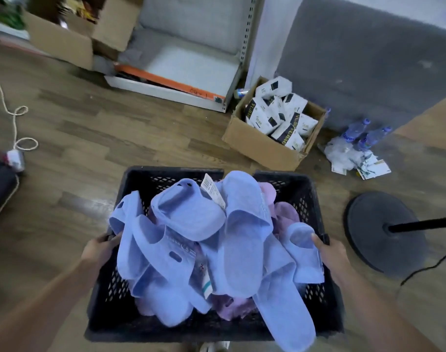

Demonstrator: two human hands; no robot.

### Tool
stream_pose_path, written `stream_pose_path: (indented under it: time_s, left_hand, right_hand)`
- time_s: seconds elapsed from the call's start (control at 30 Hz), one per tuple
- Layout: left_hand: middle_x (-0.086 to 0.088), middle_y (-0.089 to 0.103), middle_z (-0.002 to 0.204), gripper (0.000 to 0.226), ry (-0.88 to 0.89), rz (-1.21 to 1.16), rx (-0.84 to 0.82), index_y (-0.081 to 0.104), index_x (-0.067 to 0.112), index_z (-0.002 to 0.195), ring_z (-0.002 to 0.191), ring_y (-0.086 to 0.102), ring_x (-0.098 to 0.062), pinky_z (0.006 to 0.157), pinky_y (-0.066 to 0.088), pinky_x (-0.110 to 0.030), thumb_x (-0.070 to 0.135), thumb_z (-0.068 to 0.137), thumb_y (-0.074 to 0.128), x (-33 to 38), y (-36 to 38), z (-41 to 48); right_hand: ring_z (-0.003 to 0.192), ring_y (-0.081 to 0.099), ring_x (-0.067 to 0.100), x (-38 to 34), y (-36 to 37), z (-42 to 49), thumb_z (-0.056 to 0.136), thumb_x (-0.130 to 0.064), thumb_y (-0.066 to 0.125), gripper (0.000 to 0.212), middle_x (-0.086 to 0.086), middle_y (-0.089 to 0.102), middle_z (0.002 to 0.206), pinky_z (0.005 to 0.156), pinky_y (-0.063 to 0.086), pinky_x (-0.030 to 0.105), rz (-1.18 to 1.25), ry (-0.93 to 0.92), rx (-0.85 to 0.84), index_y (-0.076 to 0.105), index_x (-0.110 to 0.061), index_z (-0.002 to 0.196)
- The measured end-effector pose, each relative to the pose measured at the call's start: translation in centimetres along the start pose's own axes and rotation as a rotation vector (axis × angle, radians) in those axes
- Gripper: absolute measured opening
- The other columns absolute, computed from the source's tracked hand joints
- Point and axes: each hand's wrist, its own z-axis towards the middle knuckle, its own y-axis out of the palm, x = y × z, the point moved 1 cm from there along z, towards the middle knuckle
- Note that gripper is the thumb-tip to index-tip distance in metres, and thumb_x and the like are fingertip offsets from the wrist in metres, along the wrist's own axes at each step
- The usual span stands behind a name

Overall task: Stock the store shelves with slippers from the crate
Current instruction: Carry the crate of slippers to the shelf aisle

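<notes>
The crate [110,323] of blue slippers [191,219] is being held: left hand [100,250] gripping its rim at nine o'clock, right hand [331,252] at three.

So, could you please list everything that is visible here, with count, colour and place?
crate: one, black, centre foreground
blue slippers: many, light blue, piled in the crate
pink slippers: few, pink, under the blue ones
box of packets: one, brown, floor right of centre
open box: one, brown, top left
shelf: one, white, top centre
bottles: about three, clear, floor right
stand base: one, black, right
cord: one, white, floor left
left hand: grips crate's left rim
right hand: grips crate's right rim
</notes>
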Motion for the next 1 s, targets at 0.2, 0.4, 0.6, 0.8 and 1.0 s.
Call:
stream_pose_path:
  time_s: [0.2,0.4,0.6,0.8,1.0]
  left_hand:
    - [-0.014,0.066,0.099,0.024,-0.003,-0.209,0.037,0.063,0.003,0.108,0.081,0.062,-0.028,0.080,0.047,-0.037,0.012,0.085,0.064,0.6,-9.6,-6.2]
    - [-0.009,0.064,0.084,0.018,-0.025,-0.423,0.179,0.061,-0.001,0.102,0.071,0.059,-0.028,0.067,0.047,-0.038,0.011,0.089,0.060,-0.8,-18.4,-10.1]
    - [-0.002,0.068,0.058,0.009,-0.058,-0.539,0.339,0.063,-0.001,0.092,0.057,0.061,-0.026,0.061,0.049,-0.034,0.008,0.088,0.060,-4.4,-27.1,-12.3]
    - [-0.008,0.063,0.080,0.015,-0.132,-0.657,0.523,0.062,-0.002,0.098,0.065,0.055,-0.027,0.059,0.046,-0.035,0.008,0.087,0.062,-9.5,-33.9,-15.1]
    - [-0.019,0.066,0.096,0.019,-0.264,-0.832,0.652,0.066,0.000,0.094,0.087,0.063,-0.034,0.084,0.048,-0.045,0.015,0.082,0.069,-16.7,-37.0,-18.4]
  right_hand:
    - [0.094,0.059,0.034,-10.1,0.8,-5.5,0.090,-0.029,0.060,0.040,0.021,0.063,0.102,0.079,0.046,0.039,-0.044,-0.132,-0.106,0.060,0.007,0.108]
    - [0.097,0.057,0.037,-20.4,5.5,-11.0,0.091,-0.031,0.058,0.043,0.026,0.060,0.111,0.081,0.045,0.042,-0.192,-0.354,-0.226,0.058,0.007,0.111]
    - [0.102,0.056,0.037,-27.1,13.2,-17.4,0.090,-0.030,0.058,0.046,0.019,0.060,0.107,0.088,0.045,0.044,-0.244,-0.497,-0.346,0.054,0.007,0.116]
    - [0.090,0.061,0.035,-30.8,21.8,-23.8,0.088,-0.024,0.062,0.035,0.023,0.065,0.099,0.080,0.048,0.042,-0.302,-0.605,-0.485,0.063,0.007,0.102]
    - [0.087,0.061,0.035,-33.2,30.7,-29.7,0.085,-0.028,0.066,0.032,0.020,0.064,0.089,0.072,0.045,0.038,-0.423,-0.685,-0.648,0.064,0.002,0.094]
